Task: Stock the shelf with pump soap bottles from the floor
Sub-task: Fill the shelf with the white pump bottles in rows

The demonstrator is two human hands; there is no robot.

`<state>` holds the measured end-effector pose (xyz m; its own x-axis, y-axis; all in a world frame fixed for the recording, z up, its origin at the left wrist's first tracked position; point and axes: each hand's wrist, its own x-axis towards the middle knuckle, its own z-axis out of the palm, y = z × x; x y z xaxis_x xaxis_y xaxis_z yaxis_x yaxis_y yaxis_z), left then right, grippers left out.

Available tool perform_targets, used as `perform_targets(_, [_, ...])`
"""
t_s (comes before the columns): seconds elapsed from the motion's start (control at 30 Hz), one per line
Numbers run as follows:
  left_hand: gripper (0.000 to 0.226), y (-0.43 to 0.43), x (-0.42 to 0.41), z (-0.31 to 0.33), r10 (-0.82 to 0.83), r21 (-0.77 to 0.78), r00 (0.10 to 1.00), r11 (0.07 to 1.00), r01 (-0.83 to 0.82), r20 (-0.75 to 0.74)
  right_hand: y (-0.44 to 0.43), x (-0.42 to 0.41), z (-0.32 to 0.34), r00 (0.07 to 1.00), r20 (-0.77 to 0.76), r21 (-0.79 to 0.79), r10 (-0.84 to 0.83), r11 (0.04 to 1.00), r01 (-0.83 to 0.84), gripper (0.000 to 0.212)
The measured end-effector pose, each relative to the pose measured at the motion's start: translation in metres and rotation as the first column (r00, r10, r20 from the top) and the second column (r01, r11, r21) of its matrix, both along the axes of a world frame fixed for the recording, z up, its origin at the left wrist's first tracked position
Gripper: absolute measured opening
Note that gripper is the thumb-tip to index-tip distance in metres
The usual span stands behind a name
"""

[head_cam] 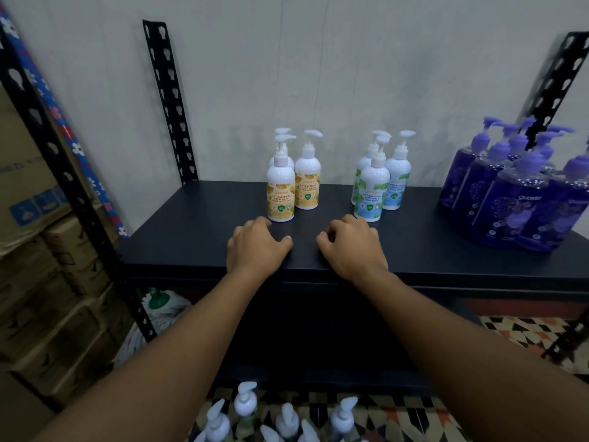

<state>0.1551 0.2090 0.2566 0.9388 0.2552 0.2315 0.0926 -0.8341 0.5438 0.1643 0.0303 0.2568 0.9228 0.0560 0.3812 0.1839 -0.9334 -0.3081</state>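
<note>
Head camera, looking forward and down: two bare forearms reach out to a dark shelf [414, 218]. The left hand [255, 247] and the right hand [352, 247] rest near the shelf's front edge, palms down, close to each other. Both hold nothing; the fingers are loosely curled, knuckles up, thumbs pointing inward.

Just beyond the left fingertips stands a group of three white pump bottles with orange labels [281, 189], upright, the front one almost touching the fingers. Just beyond the right fingertips stands a matching group of three with green and blue labels [371, 193], also upright. Well to the right of the right hand is a cluster of larger purple pump bottles [510, 199], upright in a tight block.

Far below the fingers, between the forearms at the bottom edge, stand the bottles waiting on the floor [245, 406]; only their white pump heads and shoulders show, above patterned tiles [526, 333].

These look like smooth, rigid plastic bottles, probably full and moderately heavy, and possibly slippery. The pump neck is thin and may swivel, so a hold around the round body, below the shoulder, seems safest. Cardboard boxes [47, 282] are stacked to the left.
</note>
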Motion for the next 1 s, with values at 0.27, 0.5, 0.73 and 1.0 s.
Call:
perform_targets(0.27, [0.05,-0.049,-0.11,-0.04,-0.132,0.008,0.982,0.991,0.132,0.136,-0.05,-0.095,-0.035,0.981,0.117,0.175,0.156,0.969,-0.175,0.021])
perform_targets(0.5, [0.03,-0.129,-0.166,-0.098,-0.344,-0.256,0.939,0.905,0.34,0.031,-0.133,-0.192,-0.101,0.999,-0.053,0.391,-0.011,0.92,0.031,0.009])
perform_targets(0.73, [0.032,-0.204,-0.179,-0.177,-0.513,-0.381,0.824,0.831,0.405,-0.242,-0.193,-0.264,-0.204,0.826,-0.51,0.473,-0.24,0.724,0.503,0.024])
perform_targets(1.0, [0.032,-0.254,-0.18,-0.285,-0.588,-0.406,0.611,0.808,0.426,-0.53,-0.214,-0.289,-0.339,0.498,-0.804,0.321,-0.326,0.468,0.824,0.018])
